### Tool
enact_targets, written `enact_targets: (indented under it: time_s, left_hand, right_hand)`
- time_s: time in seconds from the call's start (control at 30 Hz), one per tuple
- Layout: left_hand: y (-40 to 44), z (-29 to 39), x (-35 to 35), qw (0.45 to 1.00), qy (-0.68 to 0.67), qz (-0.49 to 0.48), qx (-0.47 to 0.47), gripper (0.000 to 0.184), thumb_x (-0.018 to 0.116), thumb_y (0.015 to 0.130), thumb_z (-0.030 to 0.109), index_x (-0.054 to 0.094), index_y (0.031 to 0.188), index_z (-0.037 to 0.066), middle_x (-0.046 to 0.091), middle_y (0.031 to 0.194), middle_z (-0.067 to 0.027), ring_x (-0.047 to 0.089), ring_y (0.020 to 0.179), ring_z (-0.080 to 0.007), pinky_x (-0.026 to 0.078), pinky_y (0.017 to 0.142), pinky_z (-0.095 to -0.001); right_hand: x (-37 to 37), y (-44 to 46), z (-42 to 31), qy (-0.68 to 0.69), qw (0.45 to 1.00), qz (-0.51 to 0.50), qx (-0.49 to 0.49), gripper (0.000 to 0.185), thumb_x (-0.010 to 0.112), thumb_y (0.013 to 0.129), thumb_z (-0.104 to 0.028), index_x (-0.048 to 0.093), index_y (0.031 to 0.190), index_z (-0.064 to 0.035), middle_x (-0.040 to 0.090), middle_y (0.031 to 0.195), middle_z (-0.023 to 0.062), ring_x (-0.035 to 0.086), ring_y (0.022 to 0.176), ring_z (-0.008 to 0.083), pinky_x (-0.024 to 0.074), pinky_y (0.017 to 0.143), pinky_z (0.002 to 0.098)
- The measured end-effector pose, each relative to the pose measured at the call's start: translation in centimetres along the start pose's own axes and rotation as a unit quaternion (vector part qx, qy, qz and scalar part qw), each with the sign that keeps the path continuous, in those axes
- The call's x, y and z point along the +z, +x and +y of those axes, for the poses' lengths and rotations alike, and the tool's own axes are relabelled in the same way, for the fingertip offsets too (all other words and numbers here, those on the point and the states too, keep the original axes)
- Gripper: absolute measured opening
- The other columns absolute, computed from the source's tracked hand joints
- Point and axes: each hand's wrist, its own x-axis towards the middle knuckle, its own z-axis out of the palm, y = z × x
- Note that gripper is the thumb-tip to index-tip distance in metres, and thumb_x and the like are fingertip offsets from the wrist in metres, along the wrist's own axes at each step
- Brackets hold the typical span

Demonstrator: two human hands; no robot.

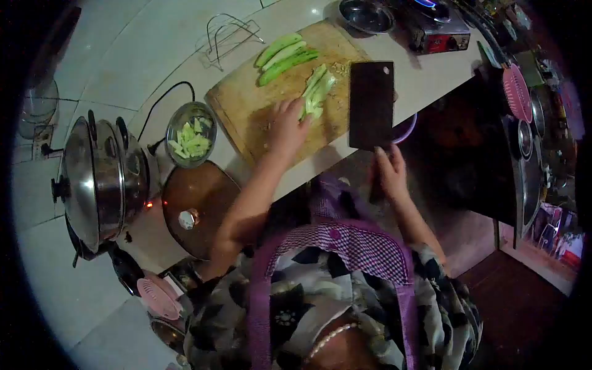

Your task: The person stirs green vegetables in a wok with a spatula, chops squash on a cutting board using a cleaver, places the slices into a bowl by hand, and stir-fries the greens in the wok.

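Observation:
My left hand [288, 126] is over the wooden cutting board [246, 114], its fingers curled against the near end of a bunch of cut cucumber-like strips [319, 91]. Gripped by its handle in my right hand [390, 169] is a dark cleaver [371, 105]. Its broad blade is raised at the board's right edge, apart from the strips. Long pale-green cucumber-like pieces [285, 55] lie side by side on the far part of the board. A bowl [190, 161] left of the board holds cut chunks [190, 140].
A wire rack [231, 37] and a metal basin [366, 16] are beyond the board. At the right back is a gas stove [439, 37]. A lidded steamer pot [102, 179] and a round brown lid or tray [197, 206] are on the left. A purple rim [406, 129] shows behind the cleaver.

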Motion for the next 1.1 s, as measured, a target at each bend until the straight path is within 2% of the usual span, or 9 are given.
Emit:
enact_targets:
  time_s: [0.1, 0.17, 0.2, 0.3, 0.33, 0.4, 0.6, 0.73, 1.1]
  left_hand:
    - [1.4, 1.5, 2.4, 0.994, 0.109, -0.022, -0.007, 0.044, 0.063, 0.08, 0.026, 0.054, 0.12, 0.012, 0.045, 0.129, -0.0128, 0.038, 0.12, -0.0342, 0.03, 0.101, -0.0458]
    - [2.4, 1.2, 4.2, 0.985, 0.164, -0.059, 0.008, 0.046, 0.063, 0.08, 0.03, 0.053, 0.121, 0.011, 0.045, 0.13, -0.0134, 0.041, 0.117, -0.0349, 0.031, 0.102, -0.0431]
    - [2.3, 1.1, 4.6, 0.989, 0.144, -0.026, 0.029, 0.042, 0.063, 0.08, 0.025, 0.056, 0.118, 0.01, 0.047, 0.127, -0.0143, 0.041, 0.118, -0.0338, 0.031, 0.1, -0.0473]
    - [3.1, 1.0, 4.3, 0.971, 0.166, -0.169, 0.044, 0.036, 0.064, 0.078, 0.02, 0.058, 0.112, 0.009, 0.047, 0.126, -0.0149, 0.04, 0.119, -0.0335, 0.033, 0.098, -0.0483]
    - [3.1, 0.9, 4.4, 0.975, 0.156, -0.154, 0.045, 0.032, 0.064, 0.077, 0.019, 0.06, 0.108, 0.009, 0.048, 0.123, -0.0139, 0.04, 0.118, -0.0332, 0.032, 0.097, -0.0506]
    - [2.7, 0.5, 4.9, 0.981, 0.136, -0.13, 0.049, 0.025, 0.063, 0.075, 0.016, 0.063, 0.099, 0.009, 0.051, 0.117, -0.012, 0.041, 0.116, -0.0327, 0.031, 0.096, -0.0552]
    - [1.4, 1.1, 4.7, 0.991, 0.108, 0.084, 0.001, 0.029, 0.065, 0.078, 0.022, 0.063, 0.104, 0.01, 0.052, 0.121, -0.0126, 0.04, 0.118, -0.0325, 0.031, 0.096, -0.0546]
    - [1.4, 0.3, 5.6, 0.992, 0.096, 0.049, -0.069, 0.034, 0.066, 0.077, 0.026, 0.062, 0.108, 0.011, 0.046, 0.129, -0.011, 0.038, 0.12, -0.0324, 0.03, 0.098, -0.0536]
    - [-1.1, 3.1, 6.1, 0.983, 0.08, 0.156, -0.062, 0.038, 0.067, 0.072, 0.017, 0.059, 0.108, 0.009, 0.05, 0.116, -0.0087, 0.04, 0.113, -0.0311, 0.03, 0.097, -0.0459]
  right_hand:
    - [-2.3, -1.2, -0.1, -0.036, 0.999, -0.002, 0.0, 0.013, 0.053, 0.092, -0.019, 0.05, 0.095, -0.0068, 0.05, 0.065, -0.0002, 0.047, 0.049, 0.0074, 0.0389, 0.045, 0.0237]
    - [-3.6, -0.3, -0.8, -0.183, 0.982, -0.027, -0.035, 0.015, 0.055, 0.09, -0.018, 0.051, 0.097, -0.0048, 0.053, 0.068, 0.0043, 0.05, 0.051, 0.0116, 0.0411, 0.047, 0.0268]
    - [-4.0, -0.2, -0.9, -0.257, 0.965, -0.038, -0.044, 0.016, 0.056, 0.089, -0.017, 0.051, 0.098, -0.0038, 0.055, 0.07, 0.0065, 0.052, 0.052, 0.0137, 0.0421, 0.048, 0.0283]
    - [-4.2, 1.7, -2.1, -0.441, 0.875, -0.016, -0.201, 0.027, 0.062, 0.085, -0.023, 0.054, 0.105, -0.0059, 0.062, 0.079, 0.0143, 0.062, 0.07, 0.0277, 0.0466, 0.059, 0.0361]
    - [-4.0, 2.2, -3.0, -0.466, 0.859, -0.029, -0.209, 0.031, 0.063, 0.084, -0.027, 0.053, 0.105, -0.0059, 0.062, 0.086, 0.018, 0.061, 0.078, 0.0351, 0.0475, 0.065, 0.0403]
    - [-3.9, 3.4, -3.8, -0.48, 0.853, -0.042, -0.2, 0.032, 0.061, 0.085, -0.028, 0.052, 0.106, -0.006, 0.062, 0.086, 0.0179, 0.061, 0.079, 0.0354, 0.0475, 0.066, 0.0411]
    - [-1.8, 8.3, -6.8, -0.49, 0.828, -0.08, -0.259, 0.028, 0.056, 0.087, -0.029, 0.05, 0.102, -0.0062, 0.061, 0.082, 0.0198, 0.059, 0.08, 0.0391, 0.0462, 0.066, 0.0459]
    - [-0.7, 11.6, -6.9, -0.602, 0.744, -0.153, -0.246, 0.025, 0.053, 0.088, -0.029, 0.047, 0.096, -0.0056, 0.061, 0.078, 0.0212, 0.059, 0.076, 0.0399, 0.0462, 0.065, 0.0482]
    - [-1.4, 14.5, -9.5, -0.584, 0.726, -0.284, -0.227, 0.03, 0.05, 0.09, -0.029, 0.046, 0.104, -0.0026, 0.061, 0.081, 0.0233, 0.059, 0.08, 0.0414, 0.0455, 0.07, 0.0489]
